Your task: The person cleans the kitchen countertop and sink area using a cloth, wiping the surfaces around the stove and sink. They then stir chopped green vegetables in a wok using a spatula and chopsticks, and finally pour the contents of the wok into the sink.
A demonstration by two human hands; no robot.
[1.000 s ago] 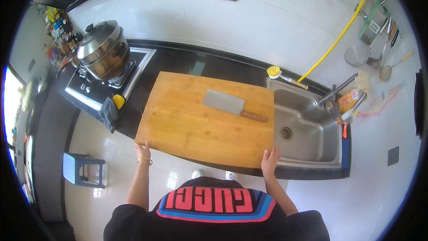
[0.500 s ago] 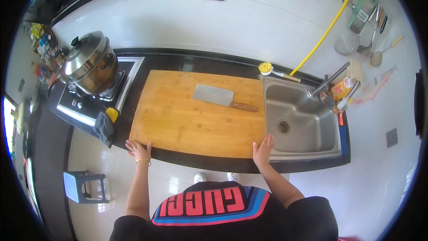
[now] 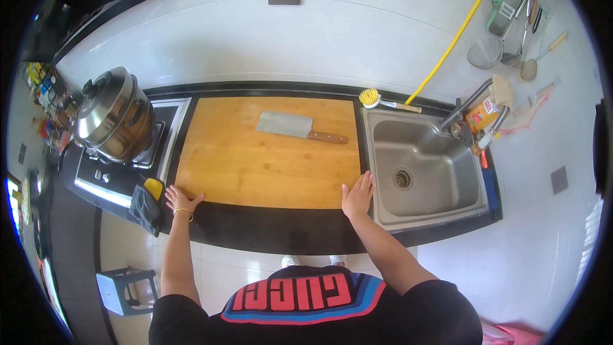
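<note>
A light bamboo chopping board (image 3: pixel 220 153) lies flat on the black counter. My left hand (image 3: pixel 183 199) touches its near left corner, thumb out and fingers spread. At the near right corner rests my right hand (image 3: pixel 358 195), fingers stretched toward the sink side. Neither hand is wrapped round anything. On the board's far half lies a cleaver (image 3: pixel 285 124) with a broad steel blade to the left and a wooden handle to the right, apart from both hands.
To the right is a steel sink (image 3: pixel 426 153) with a faucet (image 3: pixel 463 112). A yellow-bristled brush (image 3: pixel 370 97) lies behind it. Left of the board, a steamer pot (image 3: pixel 115 118) stands on the gas stove (image 3: pixel 167 121); a dark cloth (image 3: pixel 144 207) hangs over the counter edge. A blue stool (image 3: pixel 113 291) stands below.
Both hands have pushed the board back toward the wall and slightly left, the cleaver riding on it. A black counter strip now shows in front of it and beside the sink.
</note>
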